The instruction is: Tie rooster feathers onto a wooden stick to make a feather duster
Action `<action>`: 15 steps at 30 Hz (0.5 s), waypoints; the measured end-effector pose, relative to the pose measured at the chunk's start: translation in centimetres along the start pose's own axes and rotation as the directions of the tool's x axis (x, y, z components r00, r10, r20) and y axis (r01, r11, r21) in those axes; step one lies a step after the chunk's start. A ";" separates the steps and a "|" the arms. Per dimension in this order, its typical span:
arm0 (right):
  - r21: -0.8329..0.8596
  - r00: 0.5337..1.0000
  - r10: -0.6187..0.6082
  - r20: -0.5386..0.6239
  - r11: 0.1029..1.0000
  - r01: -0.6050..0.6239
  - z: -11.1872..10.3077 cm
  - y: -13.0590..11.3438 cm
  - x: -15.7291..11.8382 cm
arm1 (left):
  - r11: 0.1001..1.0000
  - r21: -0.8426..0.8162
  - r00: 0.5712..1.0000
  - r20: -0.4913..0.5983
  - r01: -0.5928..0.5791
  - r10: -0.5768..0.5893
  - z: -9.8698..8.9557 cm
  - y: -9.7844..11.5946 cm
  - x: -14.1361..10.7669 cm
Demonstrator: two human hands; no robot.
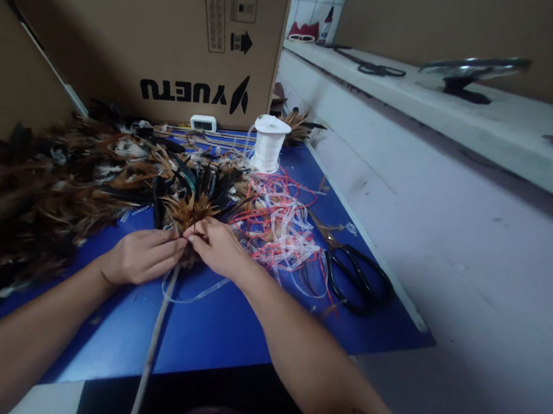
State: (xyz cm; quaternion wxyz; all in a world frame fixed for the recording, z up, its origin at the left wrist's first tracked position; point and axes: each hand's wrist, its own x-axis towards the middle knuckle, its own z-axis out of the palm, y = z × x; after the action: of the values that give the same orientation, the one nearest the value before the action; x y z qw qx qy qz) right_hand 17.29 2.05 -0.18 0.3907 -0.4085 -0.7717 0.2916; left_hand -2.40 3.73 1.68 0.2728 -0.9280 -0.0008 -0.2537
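Observation:
My left hand (146, 257) and my right hand (217, 245) meet at the base of a feather duster (189, 213), with brown and dark green-black feathers fanning away from me. Both hands are closed, thumbs and fingers pinched at the feathers' lower ends; the exact grip there is hidden. The duster's thin wooden stick (154, 346) runs down toward my lap. A clear ribbon (199, 297) loops from below my hands toward the right. Beyond them stands a white spool (267, 144) of ribbon.
Loose feathers (55, 207) heap across the left of the blue tabletop (230, 336). Tangled red and white strands (278, 227) lie right of my hands, beside black-handled scissors (356, 277). A large cardboard box (142, 23) stands behind; a white ledge (397, 81) borders the right.

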 end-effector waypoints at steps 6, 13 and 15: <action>-0.050 0.997 0.009 0.076 0.999 -0.005 -0.3 0.0 0.3 | 0.999 -0.020 0.999 0.033 0.024 -0.023 0.1 0.1 -0.2; -0.209 0.991 0.052 0.127 0.978 -0.024 -0.4 -0.9 0.1 | 0.994 -0.068 0.996 0.024 0.086 -0.084 -0.1 0.3 0.2; -0.265 0.991 0.045 0.125 0.964 -0.010 -0.1 -0.9 0.0 | 0.994 -0.070 0.996 0.019 0.089 -0.088 -0.1 0.3 0.2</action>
State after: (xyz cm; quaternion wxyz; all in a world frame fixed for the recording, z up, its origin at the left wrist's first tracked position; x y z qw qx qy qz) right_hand 17.01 1.62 0.62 0.2776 -0.4477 -0.8216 0.2179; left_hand -2.23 3.38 1.68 0.2284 -0.9381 -0.0351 -0.2578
